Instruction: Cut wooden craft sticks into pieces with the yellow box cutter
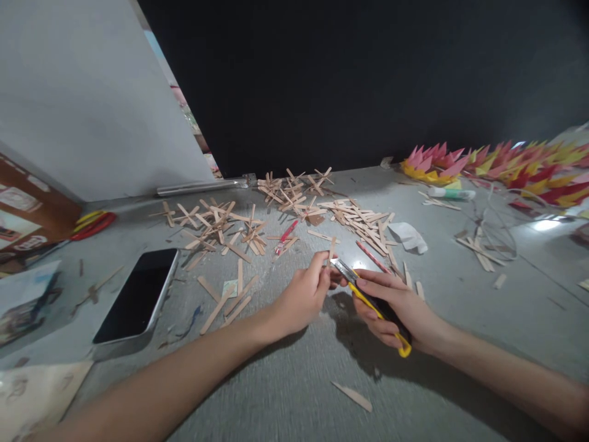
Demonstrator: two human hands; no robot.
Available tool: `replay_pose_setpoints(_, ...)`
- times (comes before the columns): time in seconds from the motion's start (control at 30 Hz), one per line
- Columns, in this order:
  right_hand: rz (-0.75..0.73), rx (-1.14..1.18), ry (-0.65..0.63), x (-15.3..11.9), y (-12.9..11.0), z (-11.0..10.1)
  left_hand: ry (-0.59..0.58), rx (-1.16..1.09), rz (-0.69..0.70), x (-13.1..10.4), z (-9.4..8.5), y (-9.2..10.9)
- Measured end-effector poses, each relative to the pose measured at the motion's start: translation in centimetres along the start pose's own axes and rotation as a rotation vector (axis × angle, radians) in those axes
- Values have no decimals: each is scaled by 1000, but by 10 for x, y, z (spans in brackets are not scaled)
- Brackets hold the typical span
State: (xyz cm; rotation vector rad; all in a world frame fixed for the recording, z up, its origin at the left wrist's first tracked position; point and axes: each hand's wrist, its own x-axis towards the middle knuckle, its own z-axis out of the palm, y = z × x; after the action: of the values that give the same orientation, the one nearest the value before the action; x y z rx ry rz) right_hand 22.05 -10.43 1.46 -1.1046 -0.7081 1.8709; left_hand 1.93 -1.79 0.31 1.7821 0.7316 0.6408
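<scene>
Pinched between the thumb and fingers of my left hand (304, 291) is a wooden craft stick (332, 247), its end poking up past the fingertips. My right hand (391, 307) is wrapped round a yellow and black utility knife (372, 304). The knife's metal blade end points up and left and lies against or very close to the stick; exact contact is hard to tell. On the table below the hands lies a stick fragment (353, 396) with a pointed end.
Behind my hands are a heap of loose craft sticks (361, 221) and clusters of crossed sticks (214, 224). A red pen (286, 236) lies among them. A smartphone (138, 298) rests at left. Right are crumpled tissue (408, 237), a glue stick (448, 193) and folded paper flowers (437, 164).
</scene>
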Motion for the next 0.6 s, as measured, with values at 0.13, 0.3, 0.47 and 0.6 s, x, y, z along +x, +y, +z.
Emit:
replay_pose_setpoints(0.13,63,70,-45,1,-2,-2,4,-13,15,0,0,-2)
replay_pose_setpoints(0.3,104,168,-149,3,-7,-7,1,-54,36,0,2,-2)
replay_pose_setpoints(0.47,98,142,-168,3,-6,-9,-5,-53,23,0,1,-3)
replay_pose_setpoints(0.6,-43,-82,-39,3,0,-7,-5,-65,-2,0,1,-4)
